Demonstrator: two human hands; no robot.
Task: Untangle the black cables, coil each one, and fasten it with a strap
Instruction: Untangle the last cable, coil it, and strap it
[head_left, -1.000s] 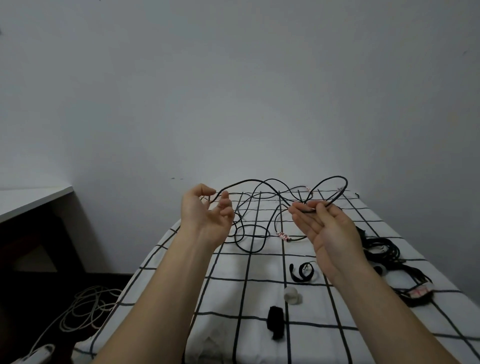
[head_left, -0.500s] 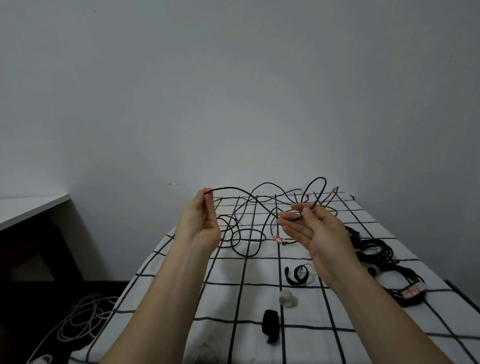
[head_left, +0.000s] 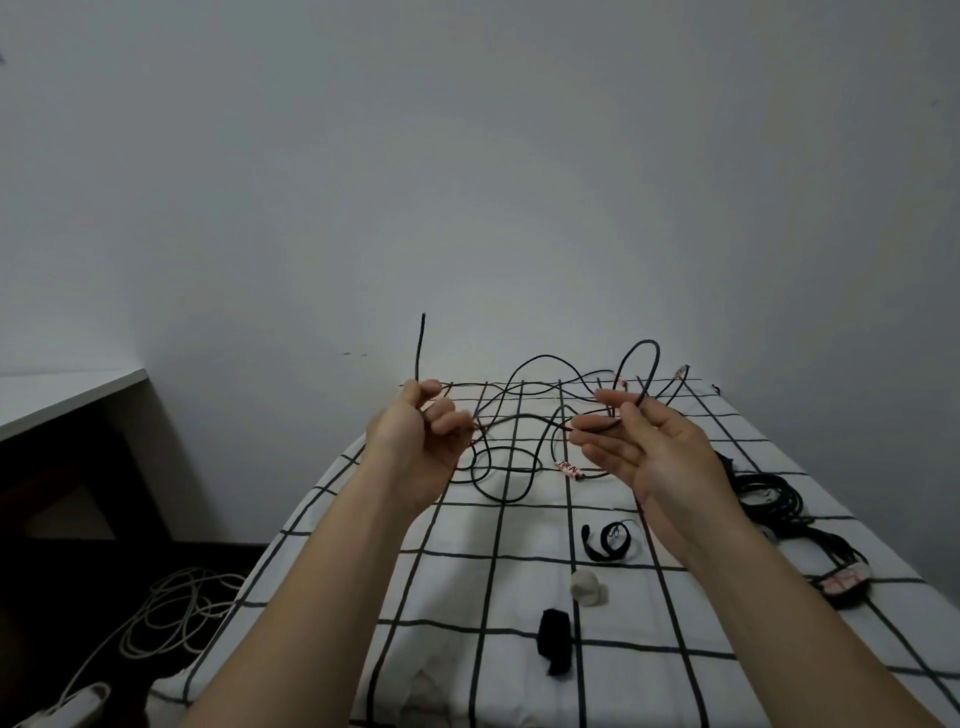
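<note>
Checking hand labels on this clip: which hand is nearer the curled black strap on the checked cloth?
Right. The right hand is raised just beyond the curled black strap, nearly over it; the left hand is raised well off to its left.

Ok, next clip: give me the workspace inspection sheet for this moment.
Surface: white cloth with black grid, wrinkled.
Job's things: black cable in loose loops, uncoiled; curled strap and folded strap lying unused.
Clutter: small whitish roll between the straps.
Hands: left hand grips the cable, its end sticking up; right hand pinches it at the fingertips.
Cables: black bundle at the right edge, tag with red marks; white cables on the floor.
Surroundings: grey wall, white desk at left.
</note>
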